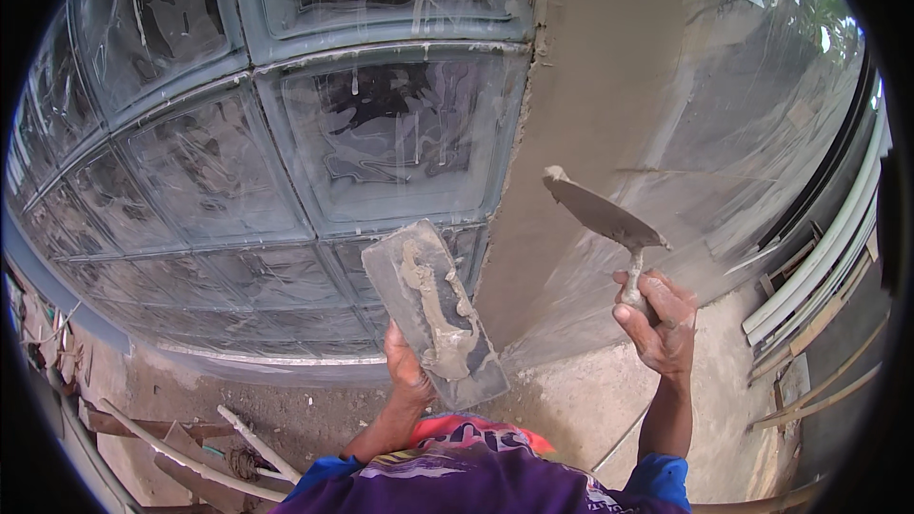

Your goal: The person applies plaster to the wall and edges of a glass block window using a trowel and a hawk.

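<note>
My right hand [659, 322] is closed round the handle of a pointed trowel [602, 213]. Its blade is coated with grey mortar, with a small lump at the tip, and is raised in front of the plastered wall strip [581, 105]. My left hand [407, 366] grips a flat rectangular plastering float [400, 286] from beneath; its fingers are mostly hidden under it. Wet mortar [433, 309] lies in a ragged ridge along the float's upper face. Just beyond the float stands a glass block wall [400, 143], streaked with dried drips.
White pipes [824, 247] and wooden strips lean along the right side. At the lower left, poles [190, 452] and boards lie on the dirty floor [324, 409]. A smooth grey wall [733, 124] continues right of the plastered strip.
</note>
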Action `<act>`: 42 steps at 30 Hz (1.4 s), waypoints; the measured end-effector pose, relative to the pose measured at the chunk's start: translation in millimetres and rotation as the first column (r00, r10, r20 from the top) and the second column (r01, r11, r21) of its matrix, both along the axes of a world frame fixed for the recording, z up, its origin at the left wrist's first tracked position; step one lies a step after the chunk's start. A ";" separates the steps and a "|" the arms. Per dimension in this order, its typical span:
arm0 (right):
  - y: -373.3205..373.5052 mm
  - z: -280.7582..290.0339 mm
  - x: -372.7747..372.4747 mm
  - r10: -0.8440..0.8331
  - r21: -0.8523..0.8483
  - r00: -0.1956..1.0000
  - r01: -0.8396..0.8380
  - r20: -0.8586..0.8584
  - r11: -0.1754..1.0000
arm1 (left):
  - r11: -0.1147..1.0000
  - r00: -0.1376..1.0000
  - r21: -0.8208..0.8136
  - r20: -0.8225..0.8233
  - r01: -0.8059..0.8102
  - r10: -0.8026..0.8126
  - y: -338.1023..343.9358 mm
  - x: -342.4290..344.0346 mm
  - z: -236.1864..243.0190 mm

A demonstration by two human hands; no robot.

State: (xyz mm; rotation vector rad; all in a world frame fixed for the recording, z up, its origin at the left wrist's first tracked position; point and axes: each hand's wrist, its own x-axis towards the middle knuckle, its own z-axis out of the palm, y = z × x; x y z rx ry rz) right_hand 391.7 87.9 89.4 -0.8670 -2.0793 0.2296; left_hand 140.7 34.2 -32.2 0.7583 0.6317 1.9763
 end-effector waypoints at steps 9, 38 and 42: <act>50.5 61.2 -15.7 0.136 -0.376 0.953 -0.234 -0.269 0.896 | 0.997 0.991 0.019 0.104 0.081 -0.082 2.3 -16.5 0.8; -30.3 249.4 -36.6 -0.855 0.912 0.347 -0.282 0.386 0.297 | 0.965 0.967 -0.070 0.048 0.254 -0.251 9.1 -29.5 1.1; -3.2 278.0 -41.5 -0.810 0.846 0.316 -0.388 0.494 0.365 | 0.969 0.968 -0.047 0.085 0.241 -0.237 9.4 -27.0 -1.4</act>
